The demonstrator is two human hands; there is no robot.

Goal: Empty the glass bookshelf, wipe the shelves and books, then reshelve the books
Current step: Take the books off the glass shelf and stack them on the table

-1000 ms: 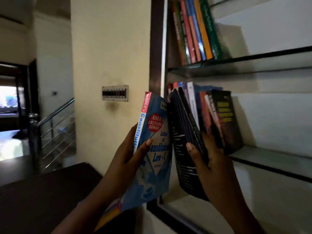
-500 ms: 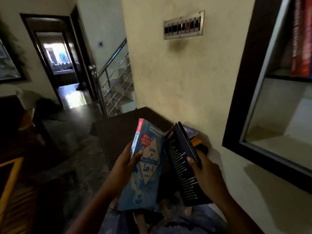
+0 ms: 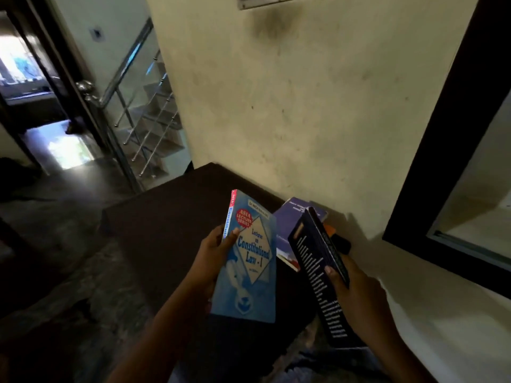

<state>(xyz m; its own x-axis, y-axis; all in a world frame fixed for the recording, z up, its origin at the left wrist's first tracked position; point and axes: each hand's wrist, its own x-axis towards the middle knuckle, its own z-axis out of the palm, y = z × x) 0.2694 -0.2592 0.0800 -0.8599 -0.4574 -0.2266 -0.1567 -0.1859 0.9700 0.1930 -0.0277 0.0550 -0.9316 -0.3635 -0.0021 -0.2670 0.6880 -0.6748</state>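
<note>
My left hand (image 3: pixel 214 254) grips a blue paperback titled Constitutional Law-1 (image 3: pixel 249 266) by its spine, thumb on the cover. My right hand (image 3: pixel 351 294) holds a black book (image 3: pixel 315 261) with small print on its back cover, thumb across it. Both books hang over a dark brown table (image 3: pixel 166 217). Behind them a small pile of books (image 3: pixel 298 214), purple one on top, lies on the table against the wall. The dark frame of the bookshelf (image 3: pixel 448 134) fills the right edge; its lowest shelf (image 3: pixel 478 208) shows no books.
A cream wall (image 3: pixel 304 92) rises behind the table, with a switch plate (image 3: pixel 265 1) at the top edge. To the left a steel stair railing (image 3: pixel 130 87) and steps lead up. A dark doorway (image 3: pixel 41 78) opens at far left.
I have turned away from the shelf and looked down. Both books came off the shelf and now hang lower, over the table and its pile.
</note>
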